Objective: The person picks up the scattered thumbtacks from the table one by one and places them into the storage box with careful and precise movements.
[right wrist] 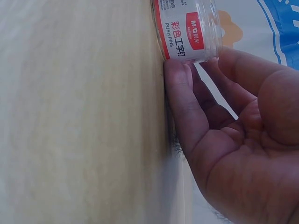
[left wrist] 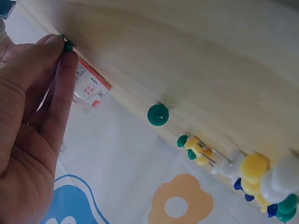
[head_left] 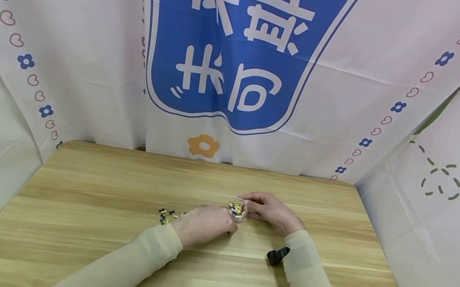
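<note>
A small clear jar (head_left: 237,211) of push pins stands on the table, with yellow, white and dark pins showing through its open top. My right hand (head_left: 271,211) holds it from the right; in the right wrist view its fingertips are against the labelled wall of the jar (right wrist: 187,35). Just left of the jar is my left hand (head_left: 207,224), its back to the head camera. The left wrist view shows thumb and finger pinching a green push pin (left wrist: 68,46), partly hidden by the fingertips. A loose green push pin (left wrist: 158,115) sits on the table near that hand.
Several loose push pins (left wrist: 254,170), yellow, white, blue and green, lie in a cluster left of the left hand, partly covered by the wrist in the head view. A black device (head_left: 277,256) sits at the right cuff. Printed cloth (head_left: 93,104) hangs behind the wooden table (head_left: 114,169).
</note>
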A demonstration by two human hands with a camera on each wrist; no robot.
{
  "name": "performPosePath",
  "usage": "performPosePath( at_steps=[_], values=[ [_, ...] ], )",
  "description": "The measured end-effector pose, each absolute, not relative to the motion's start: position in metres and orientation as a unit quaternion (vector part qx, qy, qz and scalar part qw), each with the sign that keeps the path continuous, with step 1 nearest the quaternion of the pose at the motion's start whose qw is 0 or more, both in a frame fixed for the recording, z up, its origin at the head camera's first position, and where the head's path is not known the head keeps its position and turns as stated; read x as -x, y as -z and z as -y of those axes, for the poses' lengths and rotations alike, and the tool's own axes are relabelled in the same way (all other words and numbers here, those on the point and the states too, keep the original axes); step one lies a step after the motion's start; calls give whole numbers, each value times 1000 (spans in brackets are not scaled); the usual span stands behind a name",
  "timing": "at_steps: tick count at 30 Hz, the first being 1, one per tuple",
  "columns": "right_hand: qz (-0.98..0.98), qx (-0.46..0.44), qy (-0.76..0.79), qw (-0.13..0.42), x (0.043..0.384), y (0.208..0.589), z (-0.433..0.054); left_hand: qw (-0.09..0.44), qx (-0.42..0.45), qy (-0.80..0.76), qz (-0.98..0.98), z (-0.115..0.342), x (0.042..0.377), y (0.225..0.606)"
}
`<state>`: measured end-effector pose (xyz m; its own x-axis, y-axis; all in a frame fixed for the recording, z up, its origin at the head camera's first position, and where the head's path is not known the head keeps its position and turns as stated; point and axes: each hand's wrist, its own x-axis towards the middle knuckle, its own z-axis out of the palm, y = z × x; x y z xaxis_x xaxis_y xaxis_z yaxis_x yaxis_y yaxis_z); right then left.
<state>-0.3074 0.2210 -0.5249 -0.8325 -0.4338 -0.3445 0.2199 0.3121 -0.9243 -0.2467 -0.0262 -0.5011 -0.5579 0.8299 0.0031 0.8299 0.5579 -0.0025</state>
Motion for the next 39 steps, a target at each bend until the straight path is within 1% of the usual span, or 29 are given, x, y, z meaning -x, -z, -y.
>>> performPosePath(
  at_steps=[4,8,16,26,33,39],
  values=[
    [-758,77,583,280,307,525,-221,6,473,12,881,28,248,501],
    [-757,82,584,283,306,524,-222,3,461,56,885,31,252,496],
    [-756,84,584,283,305,523,-222,33,429,116,895,35,263,482],
    [-758,80,582,283,307,526,-222,58,373,165,911,36,275,484],
    [-760,72,579,286,307,525,-222,49,337,185,922,29,285,493],
    [-759,71,580,288,308,524,-222,38,327,195,924,23,289,496]
  ],
)
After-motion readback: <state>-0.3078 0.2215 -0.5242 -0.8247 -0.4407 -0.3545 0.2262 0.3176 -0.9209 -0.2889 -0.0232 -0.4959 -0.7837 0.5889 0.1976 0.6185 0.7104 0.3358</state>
